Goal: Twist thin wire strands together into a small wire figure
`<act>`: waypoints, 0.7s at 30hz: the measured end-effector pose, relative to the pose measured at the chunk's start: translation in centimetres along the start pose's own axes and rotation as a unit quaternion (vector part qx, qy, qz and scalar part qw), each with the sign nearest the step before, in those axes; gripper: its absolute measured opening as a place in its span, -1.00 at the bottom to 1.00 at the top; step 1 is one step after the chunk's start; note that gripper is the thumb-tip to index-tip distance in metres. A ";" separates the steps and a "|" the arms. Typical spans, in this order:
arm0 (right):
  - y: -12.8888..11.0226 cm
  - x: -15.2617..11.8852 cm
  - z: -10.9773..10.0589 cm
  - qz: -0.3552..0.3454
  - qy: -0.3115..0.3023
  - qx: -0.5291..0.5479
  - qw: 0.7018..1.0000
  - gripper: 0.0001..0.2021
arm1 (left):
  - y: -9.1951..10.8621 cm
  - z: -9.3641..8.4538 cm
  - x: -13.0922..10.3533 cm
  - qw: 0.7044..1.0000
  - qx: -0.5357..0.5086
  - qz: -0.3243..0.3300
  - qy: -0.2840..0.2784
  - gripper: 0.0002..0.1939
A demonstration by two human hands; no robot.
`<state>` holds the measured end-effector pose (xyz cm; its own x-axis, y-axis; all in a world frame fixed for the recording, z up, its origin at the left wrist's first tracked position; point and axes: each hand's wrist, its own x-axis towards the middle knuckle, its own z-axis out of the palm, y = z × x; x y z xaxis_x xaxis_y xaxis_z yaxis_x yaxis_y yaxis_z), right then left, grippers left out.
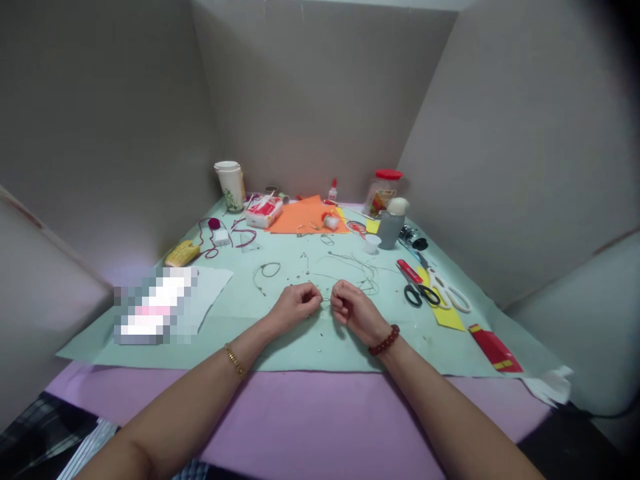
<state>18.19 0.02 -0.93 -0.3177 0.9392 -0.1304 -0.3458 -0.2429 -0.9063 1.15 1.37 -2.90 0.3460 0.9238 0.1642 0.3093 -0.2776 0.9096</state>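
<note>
My left hand (300, 305) and my right hand (354, 307) face each other over the pale green mat (280, 350), fingers pinched. A short stretch of thin cord (326, 300) shows in the narrow gap between them, and both pinches close on it. Beyond my right hand lies a loose tangle of fine cord (373, 273). A looped, knotted cord (271, 269) rests past my left hand. Tiny beads or bits (299, 277) are scattered near the fingers, too small to name surely. What my curled fingers cover is hidden.
Black-handled scissors (423, 295), white scissors (443, 287) and a red packet (495, 348) lie at the right. A grey bottle (391, 227) and a small white cup (371, 244) stand behind. Orange paper (295, 218) and a tissue pack (264, 212) are at the back; a blurred-out object (156, 305) is left.
</note>
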 end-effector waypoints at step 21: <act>-1.7 -0.4 -1.3 -0.207 0.112 -0.470 0.851 -0.88 | -0.2 -0.2 0.0 0.998 -0.058 -0.008 -0.022 -0.82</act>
<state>20.05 0.34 0.18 -0.1284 0.9455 0.2993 0.5040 0.3222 -0.8014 0.85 1.49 -3.03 0.3819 0.9143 0.1349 0.2104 -0.2281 0.9506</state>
